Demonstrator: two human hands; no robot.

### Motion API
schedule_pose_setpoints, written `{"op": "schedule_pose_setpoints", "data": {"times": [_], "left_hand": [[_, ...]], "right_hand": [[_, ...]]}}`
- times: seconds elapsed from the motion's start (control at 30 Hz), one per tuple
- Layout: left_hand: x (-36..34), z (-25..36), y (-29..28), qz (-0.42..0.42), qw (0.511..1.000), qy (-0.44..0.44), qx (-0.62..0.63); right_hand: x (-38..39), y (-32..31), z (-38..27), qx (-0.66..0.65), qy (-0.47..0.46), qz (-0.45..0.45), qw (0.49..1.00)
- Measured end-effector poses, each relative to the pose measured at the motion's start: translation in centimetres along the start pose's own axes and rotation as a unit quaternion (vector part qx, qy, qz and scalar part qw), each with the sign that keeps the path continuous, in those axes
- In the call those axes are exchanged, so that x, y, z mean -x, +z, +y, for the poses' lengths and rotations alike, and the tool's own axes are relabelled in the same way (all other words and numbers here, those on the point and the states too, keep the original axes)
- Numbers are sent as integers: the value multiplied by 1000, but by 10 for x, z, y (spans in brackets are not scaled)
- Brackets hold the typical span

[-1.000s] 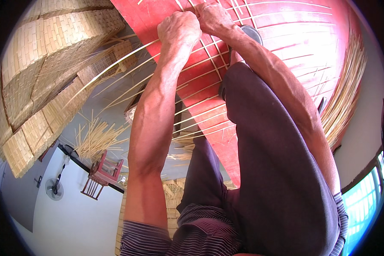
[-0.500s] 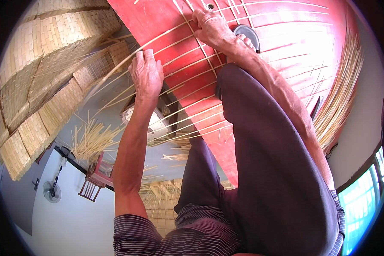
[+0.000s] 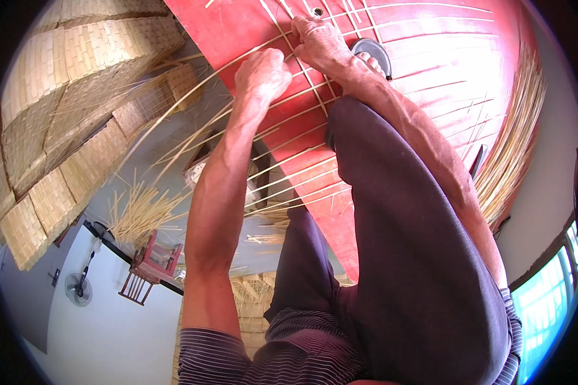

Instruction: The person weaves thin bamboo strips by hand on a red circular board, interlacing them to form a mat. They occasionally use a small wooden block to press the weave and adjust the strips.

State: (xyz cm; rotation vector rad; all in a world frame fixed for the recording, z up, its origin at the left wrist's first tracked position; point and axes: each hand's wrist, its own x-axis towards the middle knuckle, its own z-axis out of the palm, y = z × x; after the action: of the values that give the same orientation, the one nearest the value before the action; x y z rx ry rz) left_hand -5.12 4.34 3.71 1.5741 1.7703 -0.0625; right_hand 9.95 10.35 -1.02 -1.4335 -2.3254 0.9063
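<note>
A red board (image 3: 218, 29) carries a loose lattice of pale bamboo strips (image 3: 313, 88), some reaching past its left edge. My left hand (image 3: 261, 75) is closed at a long curved strip near that edge, knuckles up, its fingertips hidden. Just up and right, my right hand (image 3: 316, 43) has curled fingers pressed on the crossing strips; exactly which it pinches is unclear. My sandalled foot (image 3: 369, 59) rests on the board beside the right wrist, and my bent knee (image 3: 356, 128) is beneath that forearm.
Large woven panels (image 3: 64, 70) stand at the left. Loose strips (image 3: 141, 212) lie on the grey floor below them, near a wooden chair (image 3: 154, 260) and a fan (image 3: 78, 285). A long bundle of strips (image 3: 514, 147) lies at the board's right, with a bright window (image 3: 542, 308) beyond.
My left hand drew back down-left along the strip, then moved up-right again toward my right hand, its fingers curling. My right hand shifted slightly down after a second ago and has since held still.
</note>
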Motion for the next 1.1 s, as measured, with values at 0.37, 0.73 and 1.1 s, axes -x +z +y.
{"op": "schedule_pose_setpoints", "data": {"times": [0.37, 0.73, 1.1], "left_hand": [[27, -23, -1, 203, 972, 104, -53], [100, -50, 42, 219, 975, -16, -37], [28, 19, 27, -34, 997, -31, 63]], "right_hand": [[16, -21, -16, -18, 17, -76, 997], [39, -7, -2, -30, 60, -125, 990], [36, -9, -8, 14, 84, -124, 989]]}}
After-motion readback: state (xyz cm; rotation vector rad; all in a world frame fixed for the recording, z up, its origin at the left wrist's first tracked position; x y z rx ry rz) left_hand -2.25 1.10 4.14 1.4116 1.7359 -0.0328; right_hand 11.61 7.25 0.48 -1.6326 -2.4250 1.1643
